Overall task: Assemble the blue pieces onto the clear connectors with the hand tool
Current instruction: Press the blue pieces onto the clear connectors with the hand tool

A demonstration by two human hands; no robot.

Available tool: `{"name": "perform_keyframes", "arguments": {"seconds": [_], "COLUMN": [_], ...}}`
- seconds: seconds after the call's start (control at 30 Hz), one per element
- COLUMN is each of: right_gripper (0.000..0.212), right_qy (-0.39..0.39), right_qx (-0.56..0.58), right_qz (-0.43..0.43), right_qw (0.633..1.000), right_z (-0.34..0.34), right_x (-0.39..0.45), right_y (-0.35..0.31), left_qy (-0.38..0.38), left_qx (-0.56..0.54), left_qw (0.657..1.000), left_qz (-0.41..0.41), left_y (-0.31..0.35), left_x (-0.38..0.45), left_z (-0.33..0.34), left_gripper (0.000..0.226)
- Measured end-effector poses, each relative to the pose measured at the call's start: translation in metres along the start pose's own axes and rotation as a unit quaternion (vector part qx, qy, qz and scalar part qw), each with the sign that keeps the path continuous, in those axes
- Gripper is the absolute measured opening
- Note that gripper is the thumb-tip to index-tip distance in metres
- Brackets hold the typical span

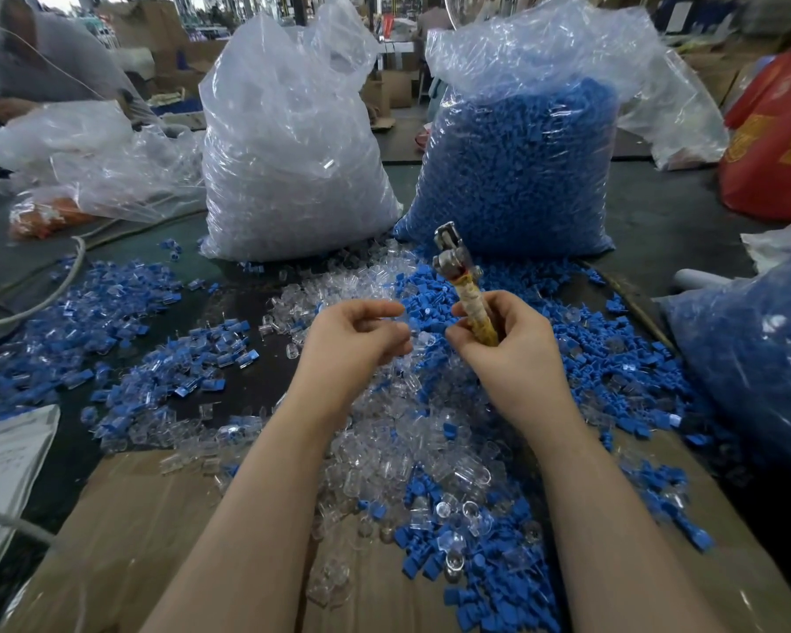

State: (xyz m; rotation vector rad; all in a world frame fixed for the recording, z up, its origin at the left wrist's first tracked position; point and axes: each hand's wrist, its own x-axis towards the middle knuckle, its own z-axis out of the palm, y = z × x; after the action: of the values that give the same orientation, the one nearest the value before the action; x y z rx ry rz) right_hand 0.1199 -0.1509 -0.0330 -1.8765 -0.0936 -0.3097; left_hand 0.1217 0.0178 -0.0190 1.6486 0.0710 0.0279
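the right hand (503,344) is gripping the hand tool (464,290) by its tape-wrapped handle, the tool's long axis standing nearly upright, metal head pointing up and slightly left, away from the person. the left hand (357,340) is curling its fingers, pinching a clear connector (414,333) at the fingertips, just beside the right thumb. both hands are hovering over the worktop (676,230), where loose clear connectors (412,450) and blue pieces (613,358) are lying mixed. behind them a bag of clear parts (293,143) and a bag of blue parts (521,162) are standing upright
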Motion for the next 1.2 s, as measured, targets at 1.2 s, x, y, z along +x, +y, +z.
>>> {"name": "perform_keyframes", "arguments": {"seconds": [1.2], "right_gripper": [0.016], "right_qy": [0.01], "right_qx": [0.08], "right_qz": [-0.036], "right_qw": [0.996], "right_z": [0.003], "right_x": [-0.003], "right_y": [-0.009], "left_qy": [-0.04], "left_qx": [-0.008], "left_qw": [0.998], "left_qz": [0.054], "left_y": [0.005], "left_x": [-0.004], "left_z": [0.007], "left_gripper": [0.014]}}
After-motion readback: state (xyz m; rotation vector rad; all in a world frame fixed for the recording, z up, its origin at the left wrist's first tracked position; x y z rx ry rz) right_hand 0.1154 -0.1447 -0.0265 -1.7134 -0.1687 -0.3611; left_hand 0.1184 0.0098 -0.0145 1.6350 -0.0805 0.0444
